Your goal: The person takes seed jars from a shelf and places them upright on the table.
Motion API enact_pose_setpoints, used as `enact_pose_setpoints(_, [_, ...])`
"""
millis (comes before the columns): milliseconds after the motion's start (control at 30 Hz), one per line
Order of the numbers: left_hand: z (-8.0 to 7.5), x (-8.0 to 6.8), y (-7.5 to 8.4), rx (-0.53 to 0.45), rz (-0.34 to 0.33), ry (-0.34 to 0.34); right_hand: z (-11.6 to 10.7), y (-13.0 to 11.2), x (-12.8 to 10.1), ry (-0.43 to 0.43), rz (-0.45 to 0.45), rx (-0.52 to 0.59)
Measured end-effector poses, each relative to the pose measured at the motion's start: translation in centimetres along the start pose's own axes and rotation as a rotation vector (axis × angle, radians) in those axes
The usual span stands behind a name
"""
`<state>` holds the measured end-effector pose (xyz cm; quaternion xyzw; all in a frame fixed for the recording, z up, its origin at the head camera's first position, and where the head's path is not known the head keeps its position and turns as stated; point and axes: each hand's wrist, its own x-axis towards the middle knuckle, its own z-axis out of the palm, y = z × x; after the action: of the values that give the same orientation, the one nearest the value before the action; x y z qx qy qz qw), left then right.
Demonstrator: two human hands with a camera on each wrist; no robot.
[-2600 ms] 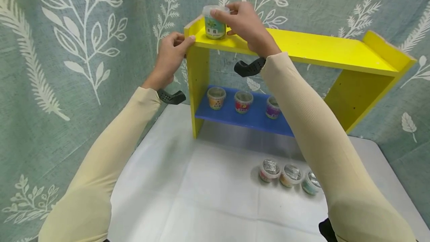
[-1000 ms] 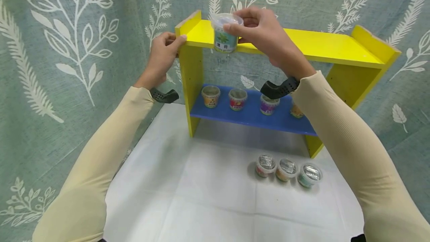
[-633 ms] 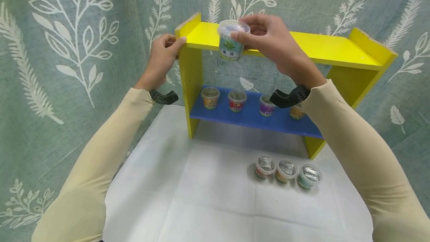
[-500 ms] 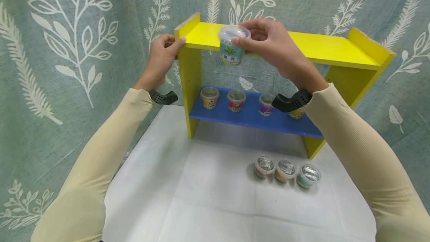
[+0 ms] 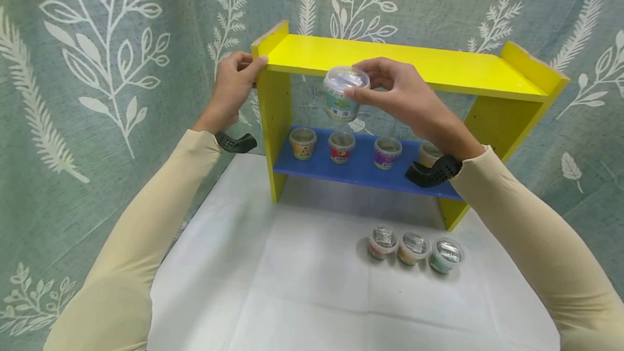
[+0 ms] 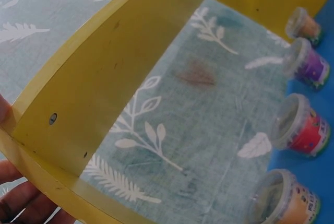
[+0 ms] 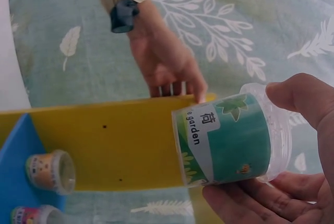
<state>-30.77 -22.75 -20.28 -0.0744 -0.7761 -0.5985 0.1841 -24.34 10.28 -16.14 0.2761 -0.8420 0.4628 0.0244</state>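
My right hand (image 5: 404,91) pinches a clear plastic cup (image 5: 343,103) with a green label and a lid, thumb on one side and fingers on the other. Slightly tilted, the cup hangs in front of the shelf unit, just below the front edge of its yellow top board (image 5: 390,61). The right wrist view shows a leaf picture on the cup (image 7: 237,140). My left hand (image 5: 233,88) grips the unit's upper left corner; fingers (image 6: 23,203) show behind the yellow side panel in the left wrist view.
On the blue lower board (image 5: 326,172) stand orange (image 5: 303,148), red (image 5: 340,151) and purple (image 5: 385,157) cups, plus another orange-labelled cup (image 5: 428,151) partly behind my wrist. Three foil-topped cups (image 5: 412,247) stand on the white table (image 5: 292,275). A leaf-patterned curtain (image 5: 185,31) hangs behind.
My right hand has lifted the green cup off the top board's left end and brought it forward, down and rightward. The left hand keeps its grip on the corner.
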Motion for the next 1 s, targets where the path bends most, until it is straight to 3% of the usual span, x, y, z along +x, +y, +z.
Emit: enact_pose_setpoints(1000, [0.1,0.0,0.0,-0.003,0.006,-0.003,1.6,6.0,-3.1,-0.015,0.003,-0.083])
